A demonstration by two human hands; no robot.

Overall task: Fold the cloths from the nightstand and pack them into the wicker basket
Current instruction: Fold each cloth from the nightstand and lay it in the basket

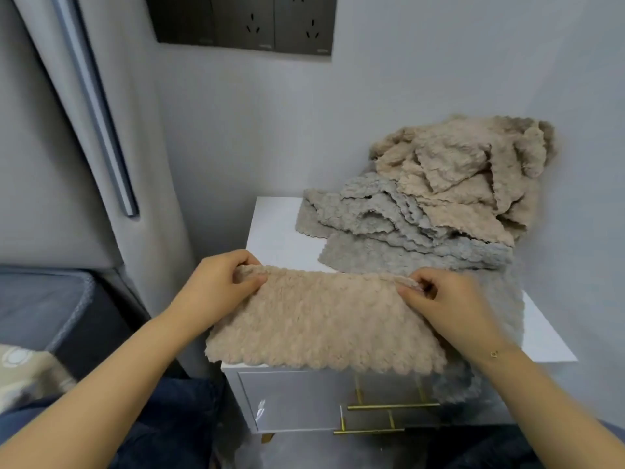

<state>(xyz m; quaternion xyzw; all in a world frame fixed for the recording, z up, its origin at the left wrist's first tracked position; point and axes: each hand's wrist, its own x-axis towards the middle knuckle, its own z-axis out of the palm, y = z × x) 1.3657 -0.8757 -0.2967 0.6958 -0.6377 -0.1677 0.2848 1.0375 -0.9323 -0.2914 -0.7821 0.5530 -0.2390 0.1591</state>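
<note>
Two hands are holding one tan cloth (321,319) on top of a white nightstand (274,228). The left hand (216,286) is pinching the far left corner of the cloth, with the thumb on top and the fingers curled over the edge. The right hand (439,299) is pinching the far right corner the same way. The cloth is lying mostly flat between the hands. Its near edge is wavy and is hanging a little over the front of the nightstand.

Many more cloths are sitting in a messy pile (446,187) at the back right of the nightstand, leaning against the grey wall (406,96). The ones on top of the pile are tan and the ones under them are grey. One grey cloth (399,258) is spreading out flat from the pile, and the tan cloth is lying on top of part of it.

A thin bracelet (494,353) is sitting on the right wrist. The nightstand is showing a shiny drawer front with gold bars (392,407) low down. A dark panel of wall sockets (243,22) is sitting high on the wall. A grey curtain (40,130) is hanging on the left. The person's legs in dark blue trousers (162,428) are showing at the bottom.
</note>
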